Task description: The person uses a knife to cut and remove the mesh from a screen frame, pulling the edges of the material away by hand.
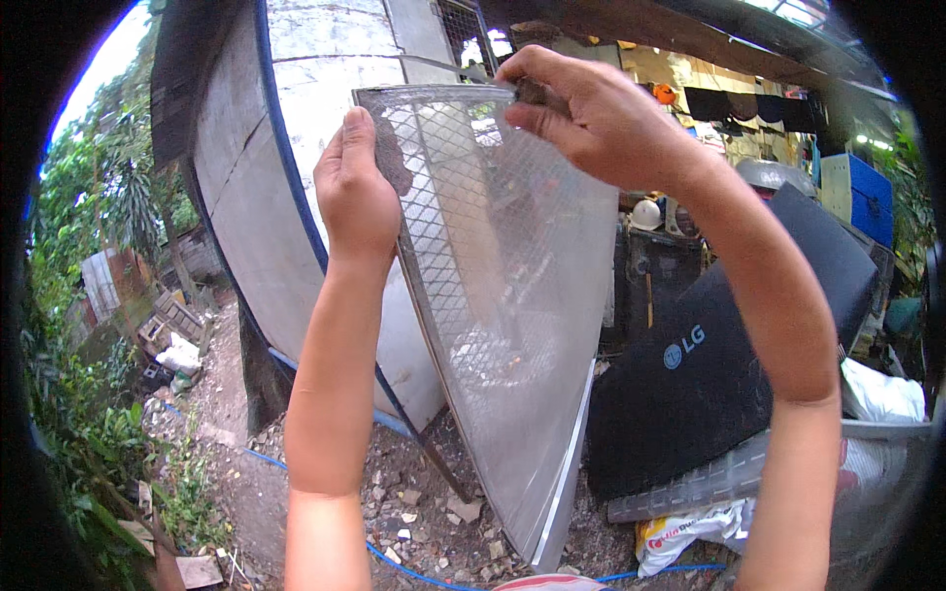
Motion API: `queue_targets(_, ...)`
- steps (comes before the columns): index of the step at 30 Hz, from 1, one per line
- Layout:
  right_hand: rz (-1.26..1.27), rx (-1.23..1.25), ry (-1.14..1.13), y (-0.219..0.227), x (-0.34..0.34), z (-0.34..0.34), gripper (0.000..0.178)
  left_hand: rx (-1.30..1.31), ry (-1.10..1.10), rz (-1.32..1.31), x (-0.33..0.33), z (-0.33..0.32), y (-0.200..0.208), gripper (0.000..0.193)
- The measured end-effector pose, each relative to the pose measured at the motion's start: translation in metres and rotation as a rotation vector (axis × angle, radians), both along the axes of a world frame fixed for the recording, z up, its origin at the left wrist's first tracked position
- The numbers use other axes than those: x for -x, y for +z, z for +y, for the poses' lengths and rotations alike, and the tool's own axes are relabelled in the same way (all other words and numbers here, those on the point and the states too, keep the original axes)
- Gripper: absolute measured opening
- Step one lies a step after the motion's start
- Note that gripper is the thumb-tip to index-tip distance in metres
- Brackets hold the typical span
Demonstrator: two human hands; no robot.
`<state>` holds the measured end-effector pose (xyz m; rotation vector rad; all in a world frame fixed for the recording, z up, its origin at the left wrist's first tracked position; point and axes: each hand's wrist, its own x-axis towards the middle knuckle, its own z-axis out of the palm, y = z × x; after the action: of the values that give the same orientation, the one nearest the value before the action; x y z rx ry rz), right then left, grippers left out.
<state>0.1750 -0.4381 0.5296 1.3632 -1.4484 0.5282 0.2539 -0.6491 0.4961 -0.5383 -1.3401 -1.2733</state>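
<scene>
A tall framed panel of dusty, see-through mesh (532, 286) stands tilted in front of me, wide at the top and narrowing toward the ground. My left hand (357, 192) is closed round its upper left edge, thumb pointing up. Beside that thumb, a brown stain or torn patch marks the mesh. At the top edge, the fingers of my right hand (581, 113) are curled round a small dark piece (537, 96). A thin grey strip (443, 67), like a blade, reaches left from these fingers; whether it joins the dark piece is hidden.
Behind the panel rises a pale wall (236, 187) with a blue edge. To the right lean a large black flat panel (680, 394) and a white-and-yellow sack (690, 537). A blue hose (414, 574) crosses the rubble underfoot. Plants (89, 295) grow along the left.
</scene>
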Motion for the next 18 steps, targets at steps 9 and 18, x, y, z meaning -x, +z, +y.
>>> queue_targets(9,0.355,0.08,-0.232,0.016,-0.003,0.008,0.022,0.021,0.113,0.005,-0.003,0.007,0.001,0.037)
queue_targets(18,0.398,0.115,-0.184,0.02,0.007,0.007,0.021,-0.019,0.172,0.059,-0.005,0.027,0.002,0.037)
